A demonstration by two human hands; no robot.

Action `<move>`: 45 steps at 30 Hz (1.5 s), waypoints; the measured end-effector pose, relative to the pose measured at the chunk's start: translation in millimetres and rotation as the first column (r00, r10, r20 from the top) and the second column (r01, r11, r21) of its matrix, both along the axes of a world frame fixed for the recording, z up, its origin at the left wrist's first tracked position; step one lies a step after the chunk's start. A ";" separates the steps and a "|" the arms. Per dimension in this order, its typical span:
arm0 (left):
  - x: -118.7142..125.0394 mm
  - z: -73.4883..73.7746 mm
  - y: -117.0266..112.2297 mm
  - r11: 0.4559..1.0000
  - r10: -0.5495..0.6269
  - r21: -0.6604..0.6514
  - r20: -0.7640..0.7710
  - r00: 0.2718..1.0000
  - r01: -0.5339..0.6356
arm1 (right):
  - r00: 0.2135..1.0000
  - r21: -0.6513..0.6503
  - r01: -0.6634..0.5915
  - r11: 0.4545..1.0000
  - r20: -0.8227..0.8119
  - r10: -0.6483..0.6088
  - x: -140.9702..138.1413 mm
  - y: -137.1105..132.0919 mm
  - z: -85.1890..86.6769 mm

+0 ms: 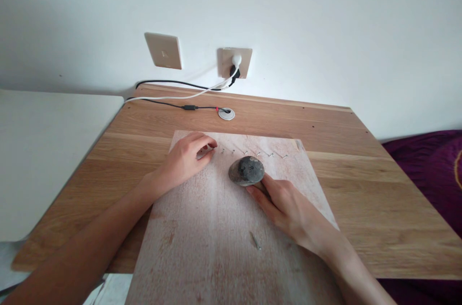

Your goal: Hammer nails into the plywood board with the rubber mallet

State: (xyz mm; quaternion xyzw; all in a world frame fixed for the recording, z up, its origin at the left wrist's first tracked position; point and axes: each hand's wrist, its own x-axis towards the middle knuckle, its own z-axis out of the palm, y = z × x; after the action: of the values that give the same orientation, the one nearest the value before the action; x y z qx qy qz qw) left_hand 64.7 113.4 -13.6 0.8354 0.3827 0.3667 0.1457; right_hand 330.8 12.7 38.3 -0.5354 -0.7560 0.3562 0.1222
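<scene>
Six nails (pixel 271 154) look driven partway; a loose nail (pixel 256 241) isn't. Right hand (pixel 288 204) grips mallet (pixel 247 171); left hand (pixel 186 158) curls (hold unclear).

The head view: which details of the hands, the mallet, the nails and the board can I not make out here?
All in the head view:
- Left hand: whether its fingertips pinch a nail; too small and dark.
- Mallet: most of its handle, covered by the right hand and the mallet's head.
- Row of nails: how deep each one sits; too small.
- Board: its near end, cut off by the bottom edge.
</scene>
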 end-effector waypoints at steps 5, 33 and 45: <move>0.3 1.2 -1.0 1.000 -0.006 0.004 -0.001 1.000 0.006 | 1.000 0.017 -0.001 1.000 0.016 0.000 -0.2 0.5 0.7; -0.1 2.6 -0.9 1.000 -0.004 -0.011 -0.019 1.000 0.004 | 1.000 0.012 0.004 1.000 0.009 -0.005 -0.9 0.7 2.2; -0.2 2.9 -1.0 0.999 0.013 -0.044 -0.015 1.000 -0.014 | 1.000 0.015 0.002 1.000 0.013 -0.002 -1.2 -1.1 4.7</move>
State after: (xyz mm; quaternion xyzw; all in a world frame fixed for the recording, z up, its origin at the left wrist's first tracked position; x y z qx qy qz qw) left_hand 64.5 112.4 -10.7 0.8319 0.3976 0.3530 0.1589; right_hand 329.6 11.5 43.0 -0.5375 -0.7589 0.3470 0.1215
